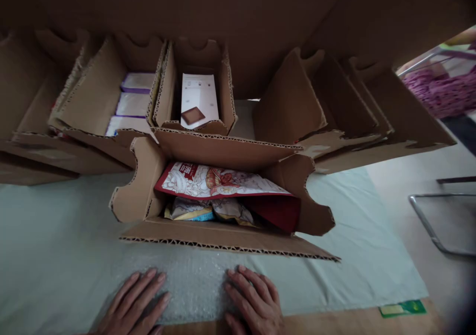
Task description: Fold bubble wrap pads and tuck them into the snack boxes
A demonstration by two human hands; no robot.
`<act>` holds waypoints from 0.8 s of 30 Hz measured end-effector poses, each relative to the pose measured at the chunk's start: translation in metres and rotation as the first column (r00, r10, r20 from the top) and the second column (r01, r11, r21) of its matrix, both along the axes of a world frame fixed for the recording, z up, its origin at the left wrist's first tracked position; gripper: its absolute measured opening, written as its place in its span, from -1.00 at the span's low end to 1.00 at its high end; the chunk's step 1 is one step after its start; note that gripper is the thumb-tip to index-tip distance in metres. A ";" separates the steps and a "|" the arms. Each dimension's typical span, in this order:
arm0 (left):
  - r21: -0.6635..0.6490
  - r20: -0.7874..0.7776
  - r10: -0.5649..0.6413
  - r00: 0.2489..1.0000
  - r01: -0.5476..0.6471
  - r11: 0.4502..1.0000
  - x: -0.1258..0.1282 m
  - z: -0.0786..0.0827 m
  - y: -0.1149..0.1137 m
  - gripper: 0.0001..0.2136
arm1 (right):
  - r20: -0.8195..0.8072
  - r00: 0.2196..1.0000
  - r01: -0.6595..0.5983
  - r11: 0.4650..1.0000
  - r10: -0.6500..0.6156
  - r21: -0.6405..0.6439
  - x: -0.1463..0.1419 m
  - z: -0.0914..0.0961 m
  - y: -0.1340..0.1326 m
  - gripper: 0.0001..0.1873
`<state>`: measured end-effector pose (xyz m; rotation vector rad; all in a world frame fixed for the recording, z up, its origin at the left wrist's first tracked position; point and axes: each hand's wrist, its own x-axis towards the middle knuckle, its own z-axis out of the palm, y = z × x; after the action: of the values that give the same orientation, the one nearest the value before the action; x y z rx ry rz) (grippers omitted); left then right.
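A sheet of bubble wrap (pixel 195 285) lies flat at the table's near edge. My left hand (pixel 136 305) rests on its left side, fingers stretched out and holding nothing. On its right side lies my right hand (pixel 255 300), also flat with the fingers extended. Just beyond both hands stands an open cardboard bin (pixel 223 233) with notched ends. Inside it is a red and white printed bag (pixel 223 181), leaning over several smaller packets (pixel 193 210) with yellow and blue edges. The lower part of the contents is hidden by the bin's front wall.
Behind stand more cardboard bins: one holds purple-edged white packs (pixel 134 104), another a white box (pixel 200 97). Further bins (pixel 290 97) stand at the right. A pale green cloth (pixel 55 236) covers the table. A metal chair frame (pixel 427 221) and pink knitted fabric (pixel 439 89) are at right.
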<state>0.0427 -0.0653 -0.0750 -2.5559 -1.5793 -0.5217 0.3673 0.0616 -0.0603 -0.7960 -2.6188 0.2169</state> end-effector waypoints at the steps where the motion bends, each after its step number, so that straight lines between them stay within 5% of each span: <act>1: -0.010 -0.018 -0.010 1.000 0.010 1.000 -0.001 0.001 0.000 -0.67 | -0.001 1.000 -0.002 1.000 0.002 0.002 0.001 -0.001 0.000 -0.68; 9: -0.070 0.098 0.070 0.993 -0.063 0.996 0.007 0.011 0.001 -0.61 | 0.013 1.000 0.027 0.997 -0.026 -0.074 -0.004 0.003 -0.004 -0.59; 14: -0.156 0.167 0.110 0.980 -0.084 0.984 0.012 0.034 0.001 -0.58 | 0.004 1.000 0.014 0.980 -0.014 -0.197 -0.008 0.019 -0.006 -0.63; 20: -0.115 0.178 0.141 0.974 -0.122 0.986 0.007 0.065 -0.012 -0.56 | -0.057 0.997 0.037 0.990 -0.045 -0.139 0.003 0.036 -0.019 -0.68; 24: -0.112 0.144 0.116 0.983 -0.100 0.989 0.009 0.065 -0.014 -0.65 | -0.024 1.000 0.001 0.992 -0.004 -0.127 -0.006 0.041 -0.022 -0.71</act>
<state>0.0517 -0.0795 -0.0104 -2.5386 -1.8300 -0.6506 0.3610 0.0392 -0.0189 -0.8330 -2.6018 0.3934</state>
